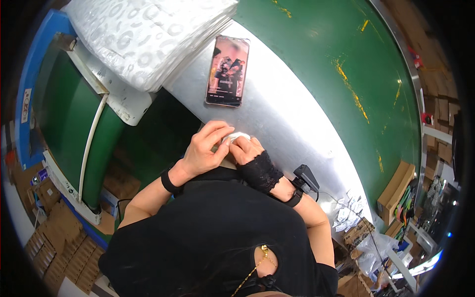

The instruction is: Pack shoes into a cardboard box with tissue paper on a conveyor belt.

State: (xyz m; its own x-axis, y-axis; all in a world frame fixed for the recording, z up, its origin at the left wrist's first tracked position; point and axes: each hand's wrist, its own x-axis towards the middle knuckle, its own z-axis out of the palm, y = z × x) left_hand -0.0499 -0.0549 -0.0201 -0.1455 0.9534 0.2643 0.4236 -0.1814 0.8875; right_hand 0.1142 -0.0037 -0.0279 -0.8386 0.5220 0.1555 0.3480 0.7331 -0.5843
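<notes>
Close in front of my body, at the near edge of a metal tabletop, my two hands meet over a small soft-looking white piece (238,135). Its kind is hard to tell, since my fingers cover much of it. My left hand (202,147) pinches it from the left, thumb and fingertips together. My right hand (246,150) has its fingers curled onto it from the right. A black lace cuff (259,171) wraps the right wrist. Beyond my hands a phone (227,72) lies face up on the metal, its screen lit with a picture.
A tall stack of white plastic bags with ring prints (136,42) stands at the far left. A green conveyor belt (341,59) curves along the right. Several small white slips (349,214) lie at the lower right, near a cardboard box (396,192). A blue frame (32,89) edges the left.
</notes>
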